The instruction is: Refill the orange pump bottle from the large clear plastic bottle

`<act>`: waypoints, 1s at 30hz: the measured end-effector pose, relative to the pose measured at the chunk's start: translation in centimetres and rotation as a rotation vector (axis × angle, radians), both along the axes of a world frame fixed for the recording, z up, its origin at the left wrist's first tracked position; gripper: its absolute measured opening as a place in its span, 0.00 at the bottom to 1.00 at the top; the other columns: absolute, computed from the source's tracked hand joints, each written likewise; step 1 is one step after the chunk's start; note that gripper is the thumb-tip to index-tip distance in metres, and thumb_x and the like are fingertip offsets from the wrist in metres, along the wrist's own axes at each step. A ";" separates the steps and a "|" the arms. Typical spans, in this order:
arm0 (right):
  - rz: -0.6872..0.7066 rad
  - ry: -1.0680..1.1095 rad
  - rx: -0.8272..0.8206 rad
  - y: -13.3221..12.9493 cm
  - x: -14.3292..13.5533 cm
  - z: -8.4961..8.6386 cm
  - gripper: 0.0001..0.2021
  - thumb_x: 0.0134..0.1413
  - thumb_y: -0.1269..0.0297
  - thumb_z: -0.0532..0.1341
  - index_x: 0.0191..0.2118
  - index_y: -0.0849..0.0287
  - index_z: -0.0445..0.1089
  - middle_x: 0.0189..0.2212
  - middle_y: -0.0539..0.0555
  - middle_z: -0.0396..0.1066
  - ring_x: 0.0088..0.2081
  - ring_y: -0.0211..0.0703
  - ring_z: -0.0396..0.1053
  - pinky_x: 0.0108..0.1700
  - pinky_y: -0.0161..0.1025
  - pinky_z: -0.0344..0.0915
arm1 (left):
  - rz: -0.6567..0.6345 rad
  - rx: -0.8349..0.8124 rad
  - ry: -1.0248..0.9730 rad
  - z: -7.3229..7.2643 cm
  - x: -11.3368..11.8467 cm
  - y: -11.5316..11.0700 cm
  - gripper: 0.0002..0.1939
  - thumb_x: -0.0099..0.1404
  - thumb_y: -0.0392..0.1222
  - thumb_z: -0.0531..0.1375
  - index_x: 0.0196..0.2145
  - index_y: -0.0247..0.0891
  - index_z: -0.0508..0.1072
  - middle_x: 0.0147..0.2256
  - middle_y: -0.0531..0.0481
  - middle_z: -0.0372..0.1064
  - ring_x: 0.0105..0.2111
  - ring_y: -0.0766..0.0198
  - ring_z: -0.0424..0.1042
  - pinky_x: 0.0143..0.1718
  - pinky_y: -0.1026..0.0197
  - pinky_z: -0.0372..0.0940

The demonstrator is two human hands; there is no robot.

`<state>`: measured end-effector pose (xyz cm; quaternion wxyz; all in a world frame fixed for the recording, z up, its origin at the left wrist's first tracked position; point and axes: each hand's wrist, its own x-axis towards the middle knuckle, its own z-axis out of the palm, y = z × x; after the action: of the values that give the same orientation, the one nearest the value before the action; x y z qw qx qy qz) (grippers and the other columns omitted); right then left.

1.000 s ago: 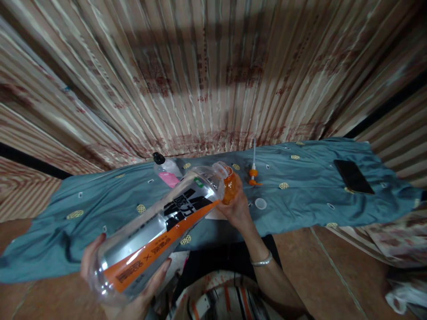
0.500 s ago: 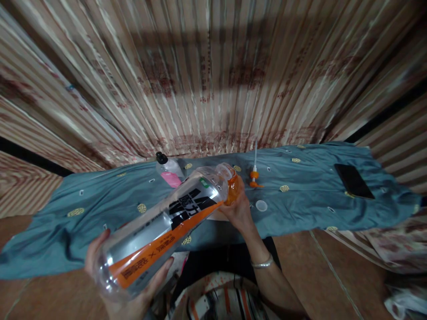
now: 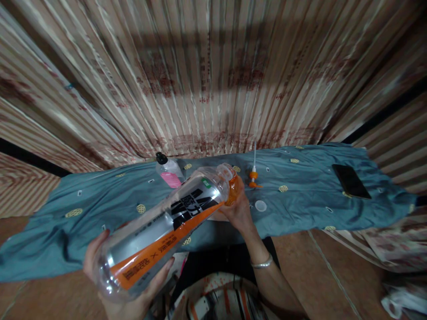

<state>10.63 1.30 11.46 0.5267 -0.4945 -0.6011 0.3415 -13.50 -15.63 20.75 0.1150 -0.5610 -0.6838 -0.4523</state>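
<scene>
My left hand (image 3: 147,289) is wrapped round the base of a large clear plastic bottle (image 3: 147,242) with a silver, black and orange label. The bottle lies tilted, its neck up and to the right. At that neck my right hand (image 3: 238,209) is closed round a small orange bottle (image 3: 233,189), mouth to mouth or nearly so; whether the rims touch I cannot tell. An orange pump head (image 3: 253,175) with a long clear tube lies just beyond my right hand. Close to its wrist is a round, whitish translucent disc (image 3: 260,206).
A clear bottle with a pink label and black cap (image 3: 168,171) lies at the back of the cloth-covered table (image 3: 300,191). A black phone (image 3: 351,181) rests at the right. Striped curtains (image 3: 207,66) hang right behind the table.
Both hands and both bottles hold almost the same pose. The view has shifted very slightly, and the large bottle appears turned a little in my left hand.
</scene>
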 end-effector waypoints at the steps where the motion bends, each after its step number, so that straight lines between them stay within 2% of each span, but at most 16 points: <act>1: -0.001 0.000 0.001 0.0 0.0 0.1 0.55 0.47 0.65 0.78 0.78 0.55 0.55 0.69 0.65 0.75 0.68 0.63 0.77 0.72 0.61 0.73 | 0.005 -0.006 0.000 -0.1 -0.1 -0.1 0.58 0.57 0.53 0.77 0.77 0.75 0.54 0.66 0.51 0.67 0.59 0.41 0.76 0.57 0.29 0.82; 3: -0.011 0.001 -0.007 0.0 -0.1 0.1 0.54 0.47 0.64 0.78 0.78 0.55 0.54 0.68 0.66 0.76 0.67 0.64 0.78 0.71 0.62 0.75 | -0.001 -0.013 0.010 -0.2 -0.2 -0.2 0.58 0.57 0.54 0.77 0.77 0.75 0.54 0.67 0.49 0.67 0.54 0.41 0.79 0.55 0.27 0.83; 6: -0.018 0.013 -0.010 0.0 -0.2 -0.1 0.54 0.47 0.64 0.78 0.78 0.55 0.54 0.68 0.66 0.76 0.67 0.64 0.77 0.71 0.63 0.74 | 0.009 -0.019 -0.012 -0.3 -0.3 -0.2 0.57 0.58 0.55 0.76 0.77 0.76 0.53 0.69 0.50 0.66 0.56 0.39 0.80 0.57 0.26 0.82; 8: -0.017 0.016 -0.014 0.0 -0.2 -0.1 0.55 0.46 0.64 0.78 0.78 0.55 0.54 0.68 0.66 0.75 0.68 0.64 0.77 0.71 0.63 0.74 | 0.021 -0.016 -0.011 -0.3 -0.2 -0.1 0.57 0.56 0.56 0.76 0.77 0.77 0.55 0.68 0.51 0.66 0.63 0.35 0.76 0.59 0.25 0.81; 11: -0.024 -0.002 -0.039 0.0 0.0 0.1 0.56 0.46 0.63 0.79 0.78 0.56 0.55 0.68 0.67 0.76 0.66 0.66 0.78 0.69 0.63 0.76 | 0.040 0.015 -0.005 -0.1 0.0 0.3 0.56 0.54 0.61 0.76 0.76 0.74 0.58 0.67 0.51 0.68 0.72 0.29 0.64 0.60 0.23 0.79; 14: -0.011 0.000 -0.034 0.0 0.1 0.2 0.55 0.46 0.63 0.79 0.78 0.55 0.55 0.68 0.66 0.76 0.66 0.65 0.78 0.69 0.63 0.77 | 0.005 0.086 0.018 0.1 0.1 0.6 0.58 0.51 0.66 0.76 0.76 0.66 0.60 0.61 0.46 0.70 0.74 0.26 0.61 0.60 0.20 0.78; 16: -0.009 0.013 -0.022 0.0 0.0 0.2 0.55 0.46 0.63 0.79 0.78 0.55 0.55 0.69 0.66 0.75 0.67 0.65 0.78 0.70 0.63 0.75 | -0.022 0.097 0.055 0.2 -0.1 0.7 0.58 0.53 0.66 0.76 0.76 0.62 0.61 0.61 0.44 0.70 0.71 0.27 0.64 0.61 0.19 0.76; 20: -0.010 0.029 -0.016 0.0 -0.2 0.0 0.56 0.46 0.64 0.79 0.78 0.54 0.54 0.69 0.66 0.75 0.68 0.64 0.77 0.72 0.63 0.73 | -0.026 0.009 0.090 0.3 -0.6 0.6 0.56 0.56 0.57 0.76 0.77 0.67 0.57 0.64 0.45 0.68 0.68 0.33 0.69 0.64 0.24 0.75; 24: -0.026 0.019 -0.016 0.0 -0.2 -0.1 0.55 0.45 0.64 0.79 0.77 0.54 0.55 0.66 0.65 0.77 0.65 0.64 0.79 0.69 0.63 0.76 | -0.034 0.068 0.083 0.4 -0.5 0.7 0.58 0.54 0.62 0.76 0.78 0.66 0.57 0.65 0.45 0.67 0.65 0.32 0.70 0.65 0.21 0.73; 27: -0.020 0.015 -0.013 0.0 -0.1 -0.1 0.55 0.46 0.65 0.78 0.78 0.54 0.54 0.66 0.66 0.77 0.64 0.64 0.80 0.68 0.63 0.77 | -0.029 0.017 0.081 0.3 -0.5 0.6 0.56 0.57 0.53 0.77 0.78 0.68 0.57 0.66 0.46 0.68 0.61 0.40 0.75 0.61 0.29 0.78; 30: -0.009 0.015 -0.005 0.0 -0.1 -0.1 0.55 0.46 0.66 0.78 0.78 0.53 0.54 0.68 0.65 0.76 0.65 0.63 0.80 0.68 0.62 0.77 | -0.039 0.049 0.094 0.1 -0.5 0.4 0.56 0.57 0.54 0.78 0.78 0.63 0.58 0.67 0.45 0.68 0.60 0.44 0.75 0.65 0.34 0.77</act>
<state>10.58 1.25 11.38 0.5317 -0.4957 -0.5941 0.3444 -14.04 -15.22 20.83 0.1520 -0.5920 -0.6550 -0.4443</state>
